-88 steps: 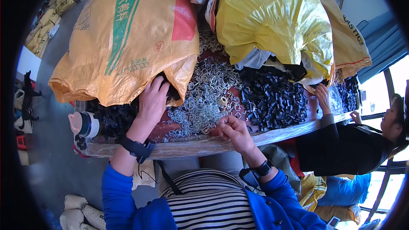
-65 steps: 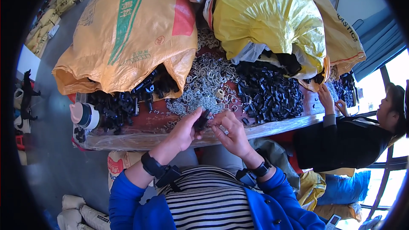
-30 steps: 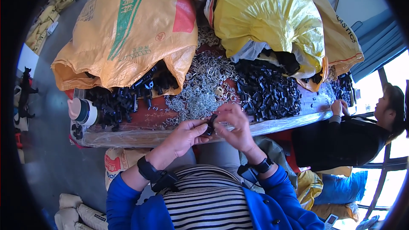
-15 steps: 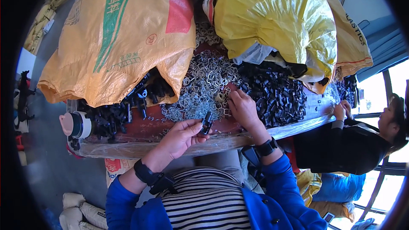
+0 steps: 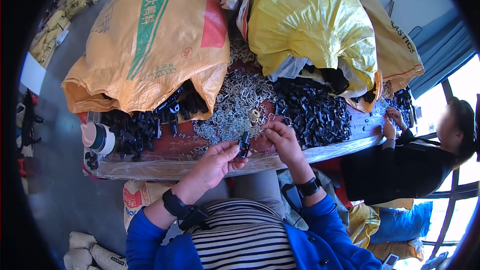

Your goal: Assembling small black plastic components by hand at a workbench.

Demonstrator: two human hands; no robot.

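Observation:
Near the front edge of the table, my left hand (image 5: 220, 162) is closed around a small black plastic part (image 5: 244, 146) with a narrow upper end. Just right of it, my right hand (image 5: 284, 142) is pinched, its fingertips close to the part but apart from it; whatever they hold is too small to make out. Beyond both hands lies a heap of small silvery metal pieces (image 5: 230, 115), with larger metal rings (image 5: 245, 82) farther back. To the right is a pile of small black pieces (image 5: 320, 115), and to the left are larger black plastic parts (image 5: 135, 132).
An orange woven sack (image 5: 165, 35) and a yellow sack (image 5: 310, 20) rise at the back, the orange one spilling black parts. A white and pink round container (image 5: 100, 137) stands at the left corner. At the right, another person (image 5: 405, 165) handles small pieces.
My right hand has drawn back from the metal heap toward the near edge, its fingers pinched. My left hand keeps its hold on the black plastic part. The whole view has shifted slightly.

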